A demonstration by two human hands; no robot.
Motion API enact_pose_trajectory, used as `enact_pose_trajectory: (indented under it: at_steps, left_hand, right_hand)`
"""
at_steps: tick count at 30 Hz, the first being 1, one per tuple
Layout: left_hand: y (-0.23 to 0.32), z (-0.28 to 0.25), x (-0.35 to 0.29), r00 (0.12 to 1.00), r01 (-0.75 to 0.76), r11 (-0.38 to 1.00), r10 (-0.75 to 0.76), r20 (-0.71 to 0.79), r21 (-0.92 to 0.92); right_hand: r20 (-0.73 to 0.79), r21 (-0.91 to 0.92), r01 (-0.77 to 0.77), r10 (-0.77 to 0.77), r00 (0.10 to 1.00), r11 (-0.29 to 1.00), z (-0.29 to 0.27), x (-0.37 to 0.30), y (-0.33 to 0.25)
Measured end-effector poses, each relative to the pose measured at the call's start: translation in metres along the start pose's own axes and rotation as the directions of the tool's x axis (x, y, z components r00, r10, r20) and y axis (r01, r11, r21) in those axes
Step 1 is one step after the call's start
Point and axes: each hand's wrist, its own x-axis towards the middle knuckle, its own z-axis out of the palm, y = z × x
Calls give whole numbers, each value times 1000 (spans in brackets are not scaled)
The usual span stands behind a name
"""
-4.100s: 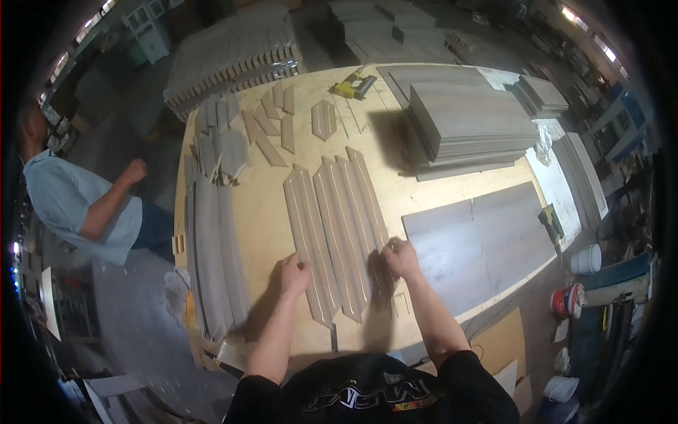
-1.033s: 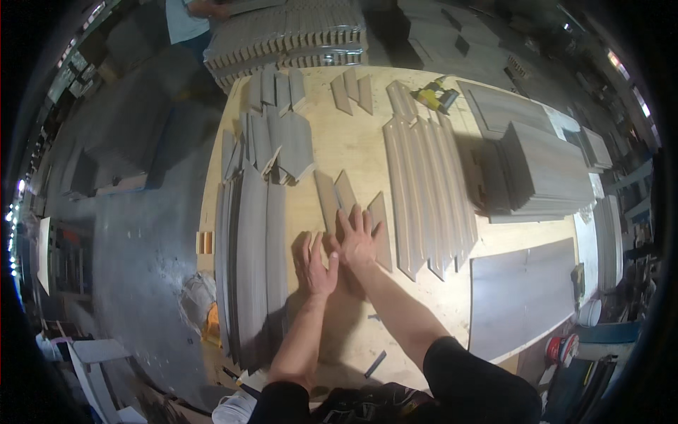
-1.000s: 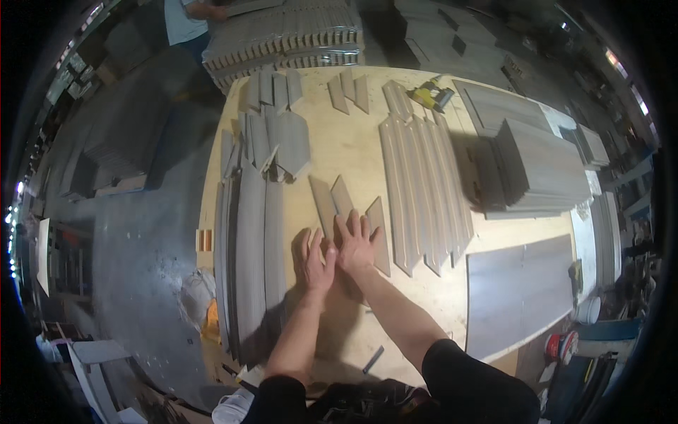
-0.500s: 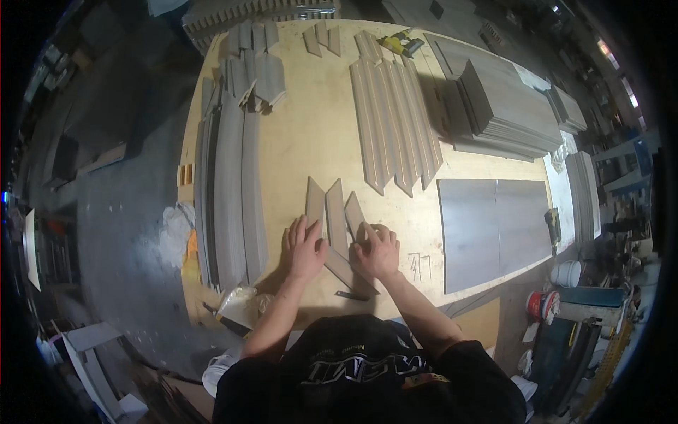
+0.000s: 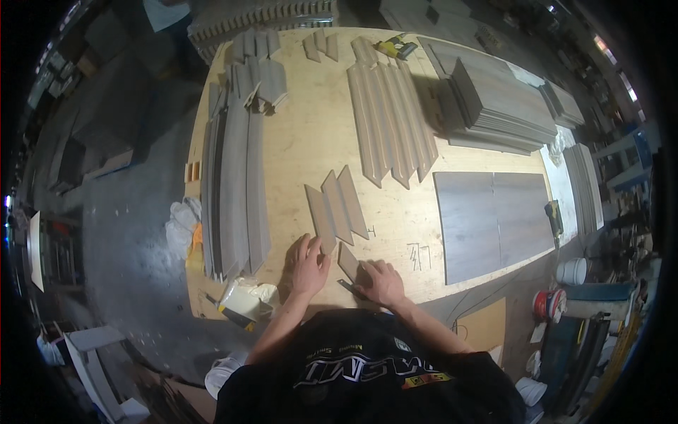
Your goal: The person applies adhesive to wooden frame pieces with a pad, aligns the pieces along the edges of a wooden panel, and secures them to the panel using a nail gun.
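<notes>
Three short grey-brown wooden strips (image 5: 335, 206) with slanted ends lie side by side on the pale work table (image 5: 296, 134). My left hand (image 5: 309, 270) is open, its fingertips at the lower end of the leftmost strip. Just below the group, another short wooden strip (image 5: 347, 260) lies slanted, apart from the three. Over its lower right end my right hand (image 5: 382, 283) is closed, the fingers curled on it; part of the strip is hidden. A small dark flat piece (image 5: 349, 287) is beside the right thumb.
Long grey strips (image 5: 236, 184) are stacked at the left, and joined strips (image 5: 392, 120) lie farther right. Grey panels (image 5: 494, 226) and a panel stack (image 5: 501, 106) occupy the right side. A yellow-black tool (image 5: 395, 46) sits at the far edge; a plastic bag (image 5: 248, 298) is near left.
The three strips have shifted and now lie closer together, with staggered ends. The lower strip has turned steeper and come away from them. My right hand has moved lower.
</notes>
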Motion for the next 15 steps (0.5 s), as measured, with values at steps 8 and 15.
enact_pose_trajectory:
  at_steps: [8, 15]
  left_hand:
    - [9, 8, 39, 998, -63, 992, 64, -5, 111]
    - [61, -12, 13, 997, 46, 815, -6, 71, -578]
  right_hand:
    - [0, 306, -317, 332, 943, 898, -5, 4, 28]
    - [-50, 736, -44, 119, 992, 675, 5, 75, -7]
